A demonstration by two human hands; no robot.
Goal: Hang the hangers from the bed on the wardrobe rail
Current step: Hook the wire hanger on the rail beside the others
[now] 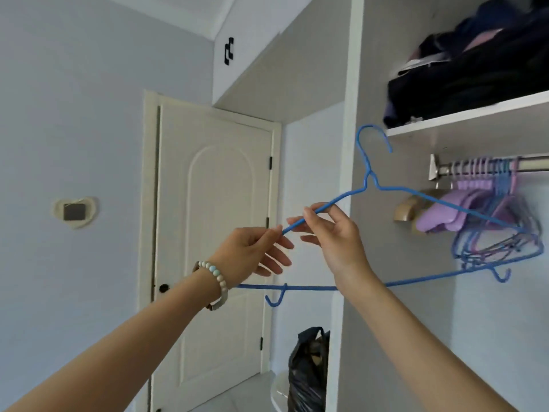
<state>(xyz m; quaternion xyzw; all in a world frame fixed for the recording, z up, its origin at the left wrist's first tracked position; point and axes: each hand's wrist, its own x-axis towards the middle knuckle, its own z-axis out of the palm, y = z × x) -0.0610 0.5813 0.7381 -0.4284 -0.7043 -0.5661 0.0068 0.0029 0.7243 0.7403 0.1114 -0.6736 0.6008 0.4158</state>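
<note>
Wardrobe rail [531, 163] at right of frame. Left hand [252, 254] and right hand [335, 236] both pinch the blue hanger [445, 200] by its sloped arm; looks light, bendy wire, probably steadier near the neck.

- A room in a home, seen at a built-in wardrobe [353, 84].
- Its rail [531, 163] carries purple and blue hangers [439, 217], bunched at the left end.
- Folded dark clothes [463, 84] lie on the shelf [475, 114] above.
- A white panelled door [217, 218] stands in the pale blue wall [74, 114].
</note>
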